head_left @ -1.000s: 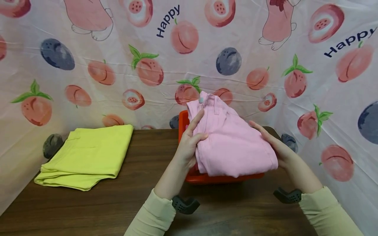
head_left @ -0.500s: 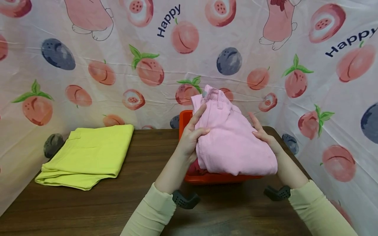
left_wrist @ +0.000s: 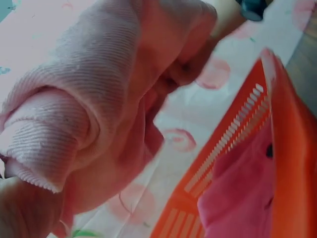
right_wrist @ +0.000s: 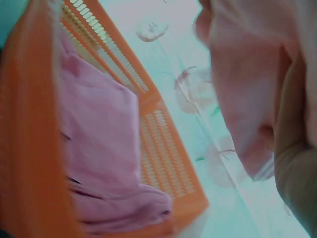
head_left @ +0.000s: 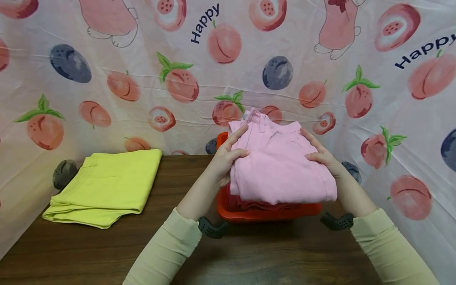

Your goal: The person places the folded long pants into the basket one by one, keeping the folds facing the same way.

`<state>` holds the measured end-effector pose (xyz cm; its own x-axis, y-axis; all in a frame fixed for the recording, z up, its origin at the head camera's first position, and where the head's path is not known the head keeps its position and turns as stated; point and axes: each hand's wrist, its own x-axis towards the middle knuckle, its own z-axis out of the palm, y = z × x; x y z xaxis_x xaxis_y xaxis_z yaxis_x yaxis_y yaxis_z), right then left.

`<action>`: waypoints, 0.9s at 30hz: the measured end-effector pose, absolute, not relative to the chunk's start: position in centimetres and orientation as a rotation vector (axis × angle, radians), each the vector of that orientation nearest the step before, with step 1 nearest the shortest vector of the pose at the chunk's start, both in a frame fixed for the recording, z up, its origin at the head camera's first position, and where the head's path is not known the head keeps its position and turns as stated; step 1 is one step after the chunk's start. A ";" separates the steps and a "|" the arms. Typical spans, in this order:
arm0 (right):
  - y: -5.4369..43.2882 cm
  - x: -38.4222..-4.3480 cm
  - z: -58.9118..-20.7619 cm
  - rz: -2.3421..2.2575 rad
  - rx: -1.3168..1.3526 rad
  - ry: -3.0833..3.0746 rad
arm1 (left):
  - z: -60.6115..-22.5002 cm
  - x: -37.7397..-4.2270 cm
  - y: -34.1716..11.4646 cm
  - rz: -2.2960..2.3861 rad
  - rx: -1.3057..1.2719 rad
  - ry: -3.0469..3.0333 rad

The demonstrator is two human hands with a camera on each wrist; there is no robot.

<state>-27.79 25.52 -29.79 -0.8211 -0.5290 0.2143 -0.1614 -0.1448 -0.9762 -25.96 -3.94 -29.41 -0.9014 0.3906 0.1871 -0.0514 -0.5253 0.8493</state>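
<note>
A folded pair of pink trousers, with waistband, belt loops and a button at the far left, is held over the orange-red basket. My left hand grips its left side, thumb on top and the other fingers underneath. On the opposite side my right hand holds the right edge with the thumb on top. Both wrist views show a gap between the trousers and the basket. Inside the basket lies a red garment, mostly hidden from the head view by the trousers.
Folded yellow trousers lie on the dark wooden table at the left. A fruit-printed curtain hangs behind the table and along both sides.
My right hand has loosened and taken a new hold farther up the right edge. The trousers' upper right corner has spread out, and their front edge has risen, showing more red cloth.
</note>
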 end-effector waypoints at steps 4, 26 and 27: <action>25.6 -28.0 -29.3 -2.091 -0.742 1.888 | -29.5 -26.6 -4.4 2.402 0.425 1.446; 25.4 -29.1 -27.5 -1.784 -0.745 2.205 | -30.1 -28.5 -5.4 2.406 0.416 1.594; 25.5 -29.2 -27.4 -1.776 -0.756 2.199 | -30.0 -28.6 -5.4 2.399 0.415 1.608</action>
<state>-29.23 25.45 -27.40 -0.8448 -0.5139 0.1491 -0.2539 0.1396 -0.9571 -28.59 -5.39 -30.00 -0.9349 0.3379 0.1087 -0.0279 -0.3751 0.9266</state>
